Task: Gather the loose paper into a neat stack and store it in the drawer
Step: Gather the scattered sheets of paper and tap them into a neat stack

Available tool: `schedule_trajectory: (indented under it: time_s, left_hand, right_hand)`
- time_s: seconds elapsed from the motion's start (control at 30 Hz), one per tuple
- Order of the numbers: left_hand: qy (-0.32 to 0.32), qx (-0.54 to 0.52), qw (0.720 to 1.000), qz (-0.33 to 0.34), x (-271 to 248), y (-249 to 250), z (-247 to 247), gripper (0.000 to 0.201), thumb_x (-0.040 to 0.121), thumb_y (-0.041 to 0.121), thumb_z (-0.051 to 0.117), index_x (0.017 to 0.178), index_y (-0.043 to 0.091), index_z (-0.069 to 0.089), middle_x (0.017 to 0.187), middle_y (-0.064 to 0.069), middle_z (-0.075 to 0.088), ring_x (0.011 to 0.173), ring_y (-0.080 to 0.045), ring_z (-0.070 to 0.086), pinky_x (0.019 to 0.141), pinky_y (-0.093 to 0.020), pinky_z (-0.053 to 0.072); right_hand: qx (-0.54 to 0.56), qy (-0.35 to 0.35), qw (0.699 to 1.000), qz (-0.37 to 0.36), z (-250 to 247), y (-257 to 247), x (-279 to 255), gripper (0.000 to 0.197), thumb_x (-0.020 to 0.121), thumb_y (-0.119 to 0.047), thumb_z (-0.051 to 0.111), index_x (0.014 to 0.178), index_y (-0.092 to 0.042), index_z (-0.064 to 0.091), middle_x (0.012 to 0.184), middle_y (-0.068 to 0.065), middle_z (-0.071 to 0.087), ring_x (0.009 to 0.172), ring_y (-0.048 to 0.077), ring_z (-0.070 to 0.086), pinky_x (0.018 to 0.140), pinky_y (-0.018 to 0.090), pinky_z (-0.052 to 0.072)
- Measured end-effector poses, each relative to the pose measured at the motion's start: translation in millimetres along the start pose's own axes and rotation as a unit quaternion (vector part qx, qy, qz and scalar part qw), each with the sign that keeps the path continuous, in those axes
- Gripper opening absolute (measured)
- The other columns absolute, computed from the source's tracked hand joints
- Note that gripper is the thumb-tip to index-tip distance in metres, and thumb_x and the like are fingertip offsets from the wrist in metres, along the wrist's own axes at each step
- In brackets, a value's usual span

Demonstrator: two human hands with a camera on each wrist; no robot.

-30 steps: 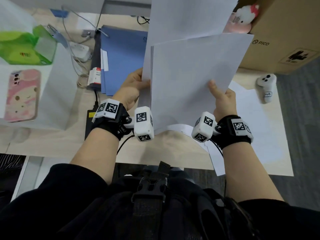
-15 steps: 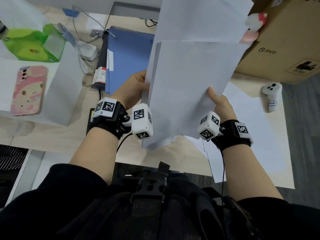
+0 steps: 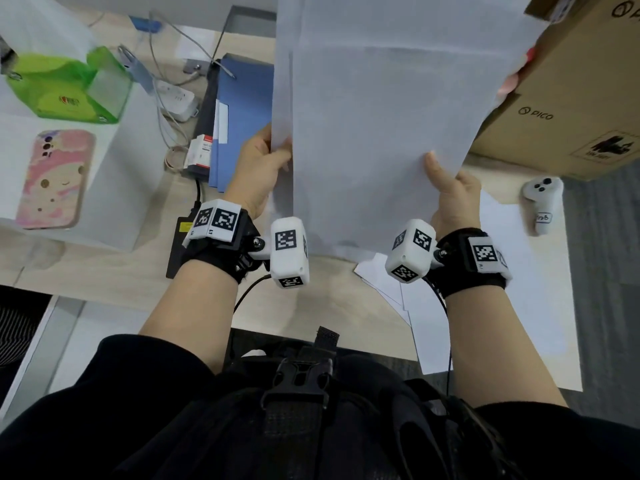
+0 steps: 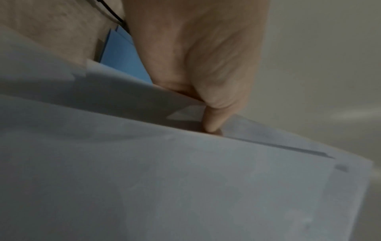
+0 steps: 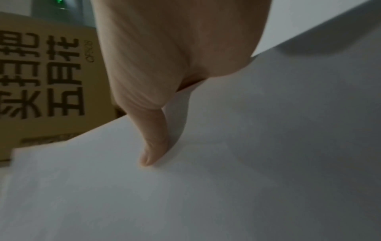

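Note:
Several white sheets of paper [image 3: 377, 133] stand upright above the desk, held between both hands. My left hand [image 3: 259, 164] pinches their left edge, and the left wrist view shows the thumb [image 4: 212, 120] pressed on the sheets [image 4: 185, 187], whose edges sit uneven. My right hand [image 3: 450, 192] grips the right edge, its thumb [image 5: 152, 146] lying flat on the front sheet [image 5: 226, 187]. More loose sheets [image 3: 502, 289] lie flat on the desk at the right, under my right wrist. No drawer is in view.
A blue folder [image 3: 242, 112] lies behind my left hand. A brown cardboard box [image 3: 571, 98] stands at the back right, with a white controller [image 3: 542, 202] in front of it. To the left are a phone in a pink case [image 3: 52, 178], a green tissue pack [image 3: 65, 84] and cables.
The front sheet has slid up and left against the back sheets, so the two now overlap more closely. Both hands keep their hold on the edges.

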State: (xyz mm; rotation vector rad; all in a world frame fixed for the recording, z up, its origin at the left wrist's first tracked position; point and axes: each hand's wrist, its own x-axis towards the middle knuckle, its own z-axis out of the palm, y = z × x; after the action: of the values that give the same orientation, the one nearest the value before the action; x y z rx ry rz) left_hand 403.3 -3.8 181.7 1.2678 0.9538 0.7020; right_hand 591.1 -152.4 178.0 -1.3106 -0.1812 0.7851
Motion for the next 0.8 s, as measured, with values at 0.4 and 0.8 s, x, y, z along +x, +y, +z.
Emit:
schedule_trajectory:
  time_s: [0.4, 0.8]
  left_hand:
    - [0.034, 0.000, 0.997, 0.063, -2, -14, 5, 0.018, 0.085, 0.004, 0.063, 0.097, 0.017, 0.061, 0.088, 0.013, 0.069, 0.080, 0.003, 0.067, 0.075, -0.015, 0.052]
    - [0.009, -0.030, 0.998, 0.046, -1, -24, -2, 0.016, 0.082, 0.004, 0.065, 0.093, 0.016, 0.063, 0.079, 0.016, 0.074, 0.083, -0.008, 0.068, 0.079, -0.025, 0.054]
  right_hand:
    - [0.027, -0.018, 0.998, -0.049, 6, 7, 5, 0.035, 0.058, -0.011, 0.086, 0.082, -0.016, 0.061, 0.097, 0.012, 0.067, 0.097, 0.028, 0.058, 0.105, 0.056, 0.040]
    - [-0.176, 0.027, 0.982, -0.062, -10, 17, 12, 0.025, 0.063, -0.008, 0.082, 0.069, -0.013, 0.057, 0.071, -0.003, 0.064, 0.072, 0.012, 0.061, 0.072, 0.018, 0.046]
